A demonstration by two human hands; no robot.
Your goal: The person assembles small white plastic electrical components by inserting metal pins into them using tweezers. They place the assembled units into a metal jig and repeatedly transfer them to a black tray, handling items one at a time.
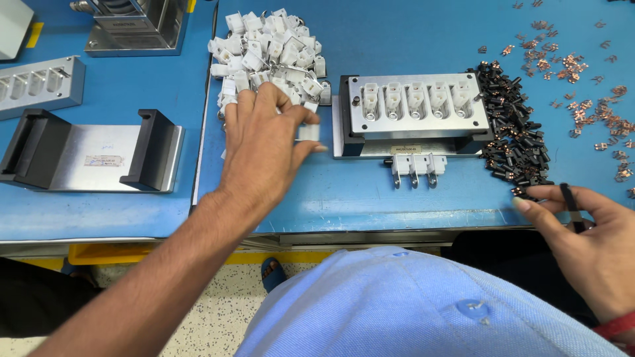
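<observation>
My left hand [264, 149] reaches over the blue table beside a heap of small white plastic housings [268, 53] and pinches one white housing [308, 132] between thumb and fingers. My right hand [589, 231] rests at the near right edge, holding black tweezers [570, 201] next to a pile of small black parts [516, 132]. Between my hands stands a metal fixture block [417, 116] with several white housings seated in a row of pockets. Three joined white housings with metal pins [417, 166] lie in front of it.
Loose copper contacts [575, 79] are scattered at the far right. A metal plate with two black brackets [92, 152] lies at left, a second metal fixture [40, 86] behind it, and a machine base [135, 30] at the back. The table edge runs near my body.
</observation>
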